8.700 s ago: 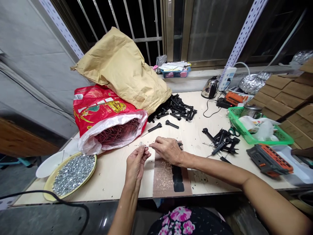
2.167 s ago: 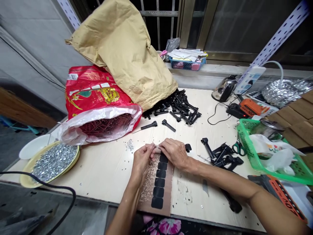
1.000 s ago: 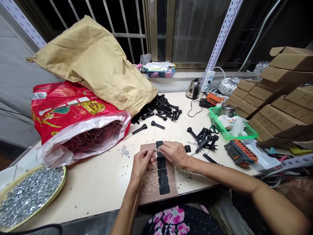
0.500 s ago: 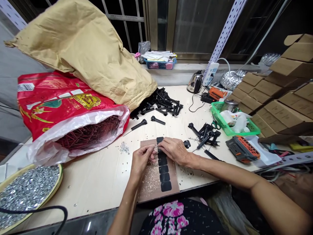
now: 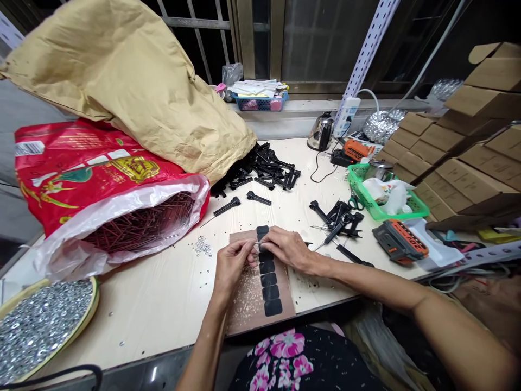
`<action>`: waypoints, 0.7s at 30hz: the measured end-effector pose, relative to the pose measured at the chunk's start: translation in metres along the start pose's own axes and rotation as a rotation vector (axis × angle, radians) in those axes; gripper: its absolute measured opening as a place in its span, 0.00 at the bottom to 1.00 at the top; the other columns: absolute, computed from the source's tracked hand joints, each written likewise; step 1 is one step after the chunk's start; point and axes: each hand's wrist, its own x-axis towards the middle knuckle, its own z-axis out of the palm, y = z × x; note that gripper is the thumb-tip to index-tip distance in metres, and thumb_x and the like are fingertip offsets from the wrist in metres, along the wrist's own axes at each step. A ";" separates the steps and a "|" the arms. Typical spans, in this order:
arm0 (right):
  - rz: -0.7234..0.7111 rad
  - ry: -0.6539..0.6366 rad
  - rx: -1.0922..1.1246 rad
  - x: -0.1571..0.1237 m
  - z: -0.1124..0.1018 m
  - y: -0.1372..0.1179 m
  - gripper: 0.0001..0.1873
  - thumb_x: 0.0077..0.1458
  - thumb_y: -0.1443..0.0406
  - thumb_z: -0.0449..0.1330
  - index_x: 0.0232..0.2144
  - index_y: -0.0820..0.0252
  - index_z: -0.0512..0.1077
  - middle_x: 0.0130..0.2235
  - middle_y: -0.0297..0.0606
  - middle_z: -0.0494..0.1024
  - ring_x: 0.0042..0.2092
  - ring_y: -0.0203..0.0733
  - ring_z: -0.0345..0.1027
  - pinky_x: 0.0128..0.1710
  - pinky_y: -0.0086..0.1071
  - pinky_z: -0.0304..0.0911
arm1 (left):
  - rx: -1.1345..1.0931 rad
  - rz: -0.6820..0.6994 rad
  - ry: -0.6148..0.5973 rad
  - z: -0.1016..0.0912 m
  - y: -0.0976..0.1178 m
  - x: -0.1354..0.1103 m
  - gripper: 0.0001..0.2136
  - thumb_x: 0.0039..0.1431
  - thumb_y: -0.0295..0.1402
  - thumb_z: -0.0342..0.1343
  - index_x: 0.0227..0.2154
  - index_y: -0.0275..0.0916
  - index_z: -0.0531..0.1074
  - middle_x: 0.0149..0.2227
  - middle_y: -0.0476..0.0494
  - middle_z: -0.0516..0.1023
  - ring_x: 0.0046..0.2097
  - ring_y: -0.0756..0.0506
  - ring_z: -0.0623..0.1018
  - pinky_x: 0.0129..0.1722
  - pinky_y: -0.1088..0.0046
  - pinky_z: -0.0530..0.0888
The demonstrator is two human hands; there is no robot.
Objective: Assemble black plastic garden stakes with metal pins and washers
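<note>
My left hand and my right hand meet over a brown card with a column of black pads on the table. Both hands pinch the ends of a thin metal pin held between them. What sits at the left fingertips is too small to make out. A small cluster of silver washers lies just left of my left hand. A tray of silver washers is at the near left edge.
A red bag of thin pins lies open at left under a brown paper sack. Black plastic handles are piled behind and several lie at right. A green basket, an orange tool, a kettle and cardboard boxes stand right.
My hands stay together on the pin over the card; earlier the left hand held something beside the bag. The view has shifted right and down, bringing the boxes into sight.
</note>
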 end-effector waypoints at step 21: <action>0.042 0.080 -0.098 -0.010 0.002 0.013 0.09 0.63 0.61 0.52 0.36 0.58 0.70 0.38 0.34 0.73 0.37 0.33 0.66 0.33 0.26 0.55 | 0.049 -0.028 0.051 0.021 -0.004 0.004 0.16 0.47 0.45 0.61 0.24 0.34 0.72 0.17 0.53 0.68 0.16 0.54 0.67 0.18 0.79 0.64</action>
